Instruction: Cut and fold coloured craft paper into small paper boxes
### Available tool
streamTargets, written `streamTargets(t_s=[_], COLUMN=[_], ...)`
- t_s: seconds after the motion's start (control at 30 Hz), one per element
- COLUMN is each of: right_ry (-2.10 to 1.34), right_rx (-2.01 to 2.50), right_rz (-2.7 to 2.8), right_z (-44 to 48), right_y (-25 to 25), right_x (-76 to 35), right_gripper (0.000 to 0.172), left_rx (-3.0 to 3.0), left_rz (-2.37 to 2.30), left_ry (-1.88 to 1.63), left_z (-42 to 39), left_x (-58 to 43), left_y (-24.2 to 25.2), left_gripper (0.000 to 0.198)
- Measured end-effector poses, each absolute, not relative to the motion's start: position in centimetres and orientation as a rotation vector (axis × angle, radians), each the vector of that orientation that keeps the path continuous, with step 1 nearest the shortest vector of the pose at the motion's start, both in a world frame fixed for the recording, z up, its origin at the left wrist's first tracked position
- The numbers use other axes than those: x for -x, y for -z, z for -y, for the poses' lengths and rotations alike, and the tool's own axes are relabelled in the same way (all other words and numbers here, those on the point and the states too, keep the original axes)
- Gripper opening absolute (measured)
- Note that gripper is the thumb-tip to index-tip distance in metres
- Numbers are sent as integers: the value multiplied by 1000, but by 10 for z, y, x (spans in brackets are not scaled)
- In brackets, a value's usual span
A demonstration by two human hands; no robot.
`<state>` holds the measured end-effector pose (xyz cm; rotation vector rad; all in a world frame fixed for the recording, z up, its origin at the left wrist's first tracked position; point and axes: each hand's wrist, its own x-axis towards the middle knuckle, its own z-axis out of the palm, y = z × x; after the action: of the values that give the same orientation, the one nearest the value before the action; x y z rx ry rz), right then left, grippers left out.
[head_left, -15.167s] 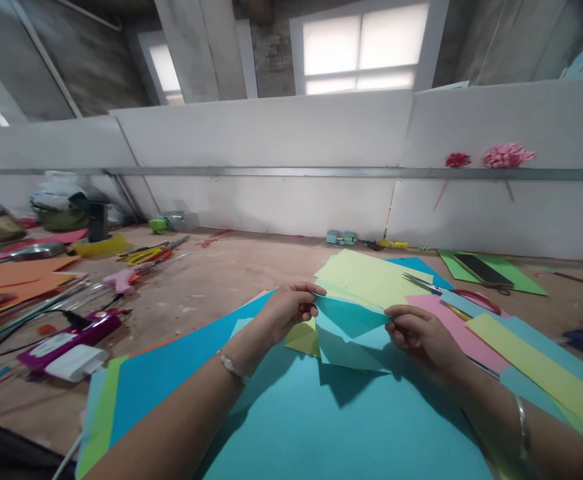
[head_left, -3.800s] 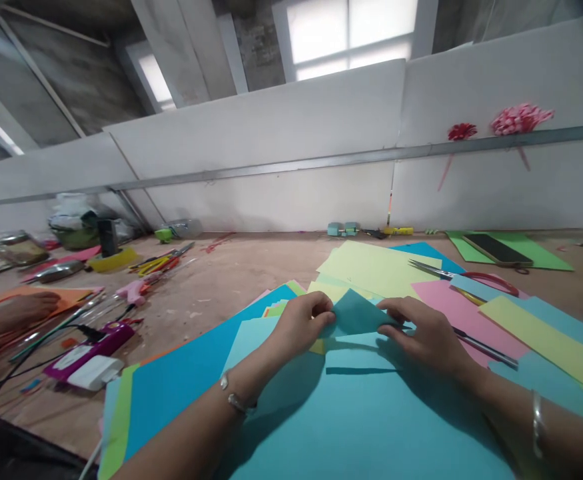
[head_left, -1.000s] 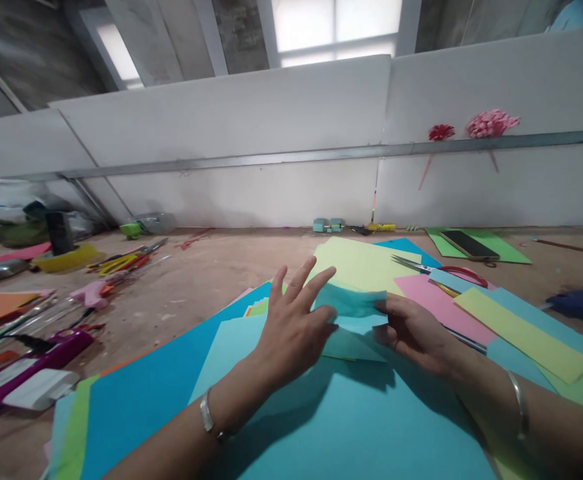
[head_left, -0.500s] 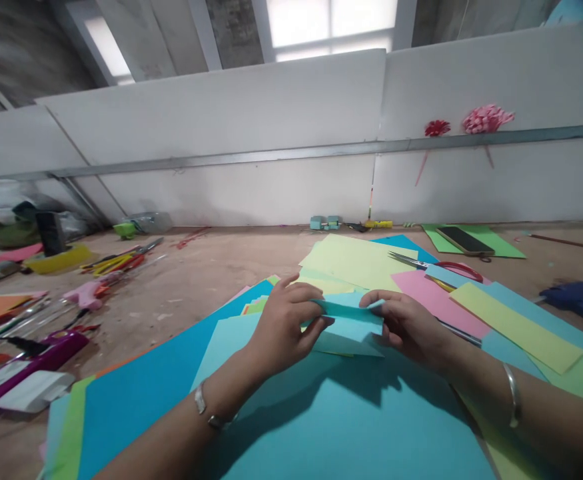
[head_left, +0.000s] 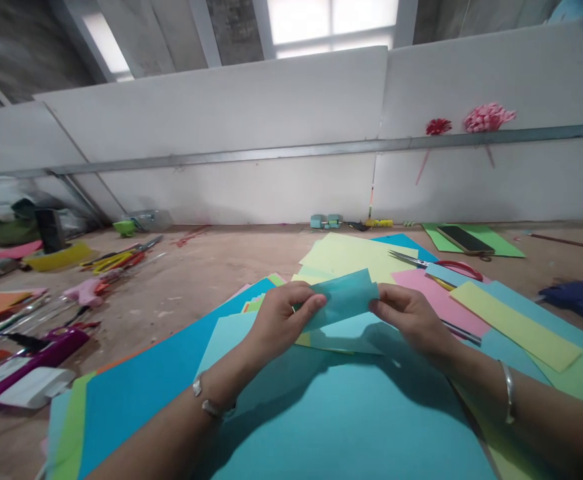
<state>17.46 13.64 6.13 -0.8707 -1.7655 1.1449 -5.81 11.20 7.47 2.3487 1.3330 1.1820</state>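
Both hands are closed in a pinch: the left hand [head_left: 288,317] grips one end of the folded teal paper [head_left: 346,297] between thumb and bent forefinger, and the right hand [head_left: 411,317] nips the opposite end between thumb and fingertips. This one piece is stretched between them, tilted, raised over the large light blue sheet [head_left: 351,420] and casting shadow on it.

With the folded piece as the clock's centre and the wall at twelve, the light blue sheet spreads toward six, and pale yellow paper [head_left: 356,253] lies at twelve. One deep blue sheet [head_left: 146,380] shows at eight. At three are one pink sheet [head_left: 444,300], one yellow strip [head_left: 516,327] and, farther out, one blue glue gun [head_left: 574,298]. One pair of scissors [head_left: 454,269] with red handles lies at two; beyond it, one phone [head_left: 466,240] rests on one green sheet [head_left: 506,243].

Two flowers, one red [head_left: 438,127] and one pink [head_left: 490,117], are on the wall at one. One pink glue gun [head_left: 85,291] lies at nine.
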Motion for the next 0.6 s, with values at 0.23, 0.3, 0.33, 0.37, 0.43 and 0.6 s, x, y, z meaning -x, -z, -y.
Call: streamTargets(t_s=[0.23, 0.3, 0.33, 0.37, 0.43, 0.6], right_ry=[-1103, -1174, -1196, -1199, -1157, -1043], right_rx=[1035, 1031, 1025, 1025, 1028, 1034], right_rz=[1672, 1596, 1567, 1552, 1555, 1626], right_z=[-136, -136, -135, -134, -132, -131], right_y=[-60, -60, -61, -62, -64, -67], right_x=[-175, -174, -173, -173, -172, -173], right_gripper=[23, 31, 43, 55, 59, 23], left_rx=[-2030, -2052, -2065, -2079, -2125, -2243], left_rz=[-1432, -1450, -1458, -1461, -1458, -1462], left_ry=[-1245, -1253, -1256, -1254, -1235, -1153], left_z=[-111, -111, -110, -110, -109, -109], left_x=[53, 54, 54, 54, 53, 51], left_y=[-66, -65, -65, -65, -66, -67], left_gripper=[26, 34, 37, 39, 36, 24])
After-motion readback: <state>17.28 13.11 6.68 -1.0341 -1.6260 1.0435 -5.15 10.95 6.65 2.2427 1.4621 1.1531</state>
